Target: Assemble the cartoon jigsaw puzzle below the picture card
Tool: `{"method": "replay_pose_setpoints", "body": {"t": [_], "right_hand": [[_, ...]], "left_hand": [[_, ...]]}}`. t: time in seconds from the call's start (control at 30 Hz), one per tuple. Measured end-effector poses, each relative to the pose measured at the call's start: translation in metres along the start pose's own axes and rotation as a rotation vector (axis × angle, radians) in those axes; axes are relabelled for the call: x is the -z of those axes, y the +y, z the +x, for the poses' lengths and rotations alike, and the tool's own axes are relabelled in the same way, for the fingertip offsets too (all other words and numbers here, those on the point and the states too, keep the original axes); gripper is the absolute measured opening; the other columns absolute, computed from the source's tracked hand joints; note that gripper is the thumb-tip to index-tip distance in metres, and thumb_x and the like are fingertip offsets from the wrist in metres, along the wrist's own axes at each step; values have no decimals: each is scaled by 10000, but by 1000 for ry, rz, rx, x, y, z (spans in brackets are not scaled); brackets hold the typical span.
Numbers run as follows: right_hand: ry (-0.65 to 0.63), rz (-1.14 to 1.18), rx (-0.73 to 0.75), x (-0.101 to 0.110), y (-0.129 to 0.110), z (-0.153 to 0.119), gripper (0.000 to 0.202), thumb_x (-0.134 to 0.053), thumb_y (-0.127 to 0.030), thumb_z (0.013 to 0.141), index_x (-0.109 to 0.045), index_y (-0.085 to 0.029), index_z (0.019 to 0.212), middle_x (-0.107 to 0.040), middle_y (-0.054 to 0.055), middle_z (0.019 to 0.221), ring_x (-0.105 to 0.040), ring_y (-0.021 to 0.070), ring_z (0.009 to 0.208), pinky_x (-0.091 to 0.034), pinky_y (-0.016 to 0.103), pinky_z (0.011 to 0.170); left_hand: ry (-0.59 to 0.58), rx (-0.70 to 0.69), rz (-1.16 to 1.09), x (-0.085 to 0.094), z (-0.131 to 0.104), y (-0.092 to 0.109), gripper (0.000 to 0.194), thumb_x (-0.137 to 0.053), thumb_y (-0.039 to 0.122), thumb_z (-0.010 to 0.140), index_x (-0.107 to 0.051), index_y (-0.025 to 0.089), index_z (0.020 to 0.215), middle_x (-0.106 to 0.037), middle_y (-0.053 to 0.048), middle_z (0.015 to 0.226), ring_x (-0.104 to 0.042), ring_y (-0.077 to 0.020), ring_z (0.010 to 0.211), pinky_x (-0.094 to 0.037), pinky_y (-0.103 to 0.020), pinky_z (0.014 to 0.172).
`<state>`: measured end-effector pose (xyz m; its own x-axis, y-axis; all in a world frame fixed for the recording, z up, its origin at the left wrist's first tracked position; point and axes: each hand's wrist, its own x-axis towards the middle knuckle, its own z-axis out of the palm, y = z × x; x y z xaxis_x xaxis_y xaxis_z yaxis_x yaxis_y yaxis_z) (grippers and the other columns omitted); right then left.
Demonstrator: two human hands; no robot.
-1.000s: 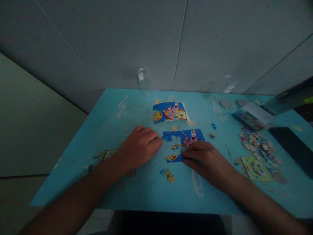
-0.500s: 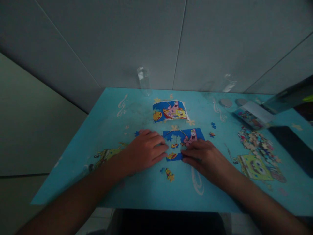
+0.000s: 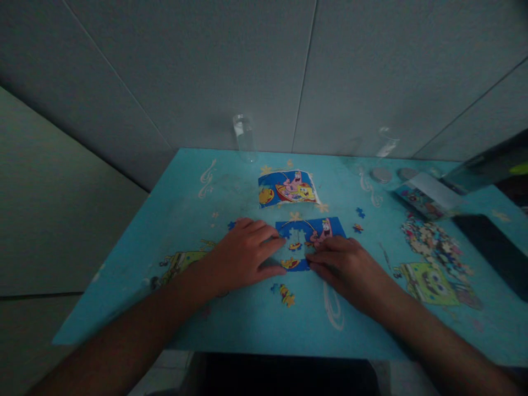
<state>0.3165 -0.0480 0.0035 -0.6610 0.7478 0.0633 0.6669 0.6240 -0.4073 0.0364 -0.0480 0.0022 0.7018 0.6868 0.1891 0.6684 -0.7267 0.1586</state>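
A partly assembled jigsaw puzzle (image 3: pixel 330 224) with a blue background lies on the table, with a gap in its middle. At its left edge is my left hand (image 3: pixel 249 252), thumb and fingers apart, holding nothing that I can see. My right hand (image 3: pixel 340 258) rests on the puzzle's lower right part, fingers pinched together at the edge; what they hold, if anything, is hidden. Just behind lies the printed reference picture (image 3: pixel 287 188). Loose yellow pieces (image 3: pixel 286 296) sit in front of the puzzle, and two more (image 3: pixel 358 227) lie to its right.
A clear cylinder (image 3: pixel 246 140) stands at the table's back edge, another (image 3: pixel 386 144) farther right. At the right are round lids (image 3: pixel 381 175), a small box (image 3: pixel 424 199), a heap of pieces (image 3: pixel 437 245) and a dark phone-like slab (image 3: pixel 493 253).
The thumb and fingers of my left hand have spread wider apart at the puzzle's left edge. My right hand has hardly moved.
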Motion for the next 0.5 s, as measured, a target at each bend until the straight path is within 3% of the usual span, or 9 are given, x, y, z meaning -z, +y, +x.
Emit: {"method": "replay_pose_setpoints", "body": {"t": [0.13, 0.23, 0.37, 0.5], "right_hand": [[16, -14, -25, -1, -1, -1, 255, -635, -255, 975, -743, -245, 1206, -727, 98, 1134, -672, 273, 1083, -536, 483, 975], [58, 61, -19, 2, 1, -2, 292, -610, -236, 991, -706, -244, 1266, -721, 93, 1214, -673, 252, 1113, -535, 452, 998], [96, 141, -2, 11, 6, -1, 271, -560, -203, 1013, -719, -256, 1225, -743, 71, 1141, -694, 216, 1032, -557, 398, 934], [29, 124, 8, 16, 7, 0, 212, -609, -200, 981, -757, -256, 1121, -741, 64, 1073, -693, 220, 989, -566, 392, 883]], "left_hand": [[75, 30, 16, -3, 1, -8, 295, -511, 310, 1048, -638, 169, 1273, -644, -97, 1268, -590, -248, 1172, -447, -439, 1006], [81, 14, 58, -9, 2, -14, 304, -483, 180, 1036, -617, 147, 1307, -628, -108, 1345, -581, -253, 1226, -455, -448, 1025], [57, -11, 81, -13, 2, -16, 306, -505, 145, 1017, -623, 158, 1299, -636, -103, 1362, -593, -255, 1228, -469, -462, 1020], [57, -15, 82, -15, 1, -16, 315, -514, 143, 1011, -623, 164, 1306, -639, -101, 1366, -603, -255, 1220, -478, -462, 1008]]}}
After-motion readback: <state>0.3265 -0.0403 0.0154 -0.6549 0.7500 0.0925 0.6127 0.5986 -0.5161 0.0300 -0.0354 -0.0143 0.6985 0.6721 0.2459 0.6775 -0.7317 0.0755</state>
